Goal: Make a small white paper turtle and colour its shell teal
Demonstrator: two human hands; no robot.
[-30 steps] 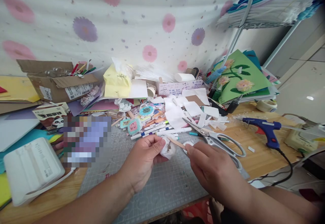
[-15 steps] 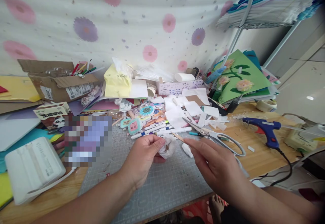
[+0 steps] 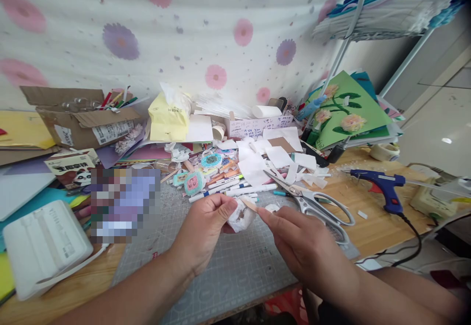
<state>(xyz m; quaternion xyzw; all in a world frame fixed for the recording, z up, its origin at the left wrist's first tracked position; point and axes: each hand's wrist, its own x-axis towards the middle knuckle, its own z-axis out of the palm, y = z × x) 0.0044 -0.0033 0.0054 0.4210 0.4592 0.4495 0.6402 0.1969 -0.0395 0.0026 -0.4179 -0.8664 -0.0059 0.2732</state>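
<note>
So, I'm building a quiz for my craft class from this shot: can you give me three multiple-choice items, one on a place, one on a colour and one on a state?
1. Where do the scissors lie?
A. On the cardboard box
B. On the cutting mat's far right part, just beyond the right hand
C. On the wire rack

2. What colour is the glue gun?
A. Blue
B. Yellow
C. White

3. What does the left hand do?
A. Lies flat and open
B. Grips a marker
C. Pinches a white wad

Answers: 1 B, the blades rest on the mat past the knuckles; 2 A, its body is blue; 3 C, thumb and fingers close on the wad, while the right hand holds a wooden stick to it.
</note>
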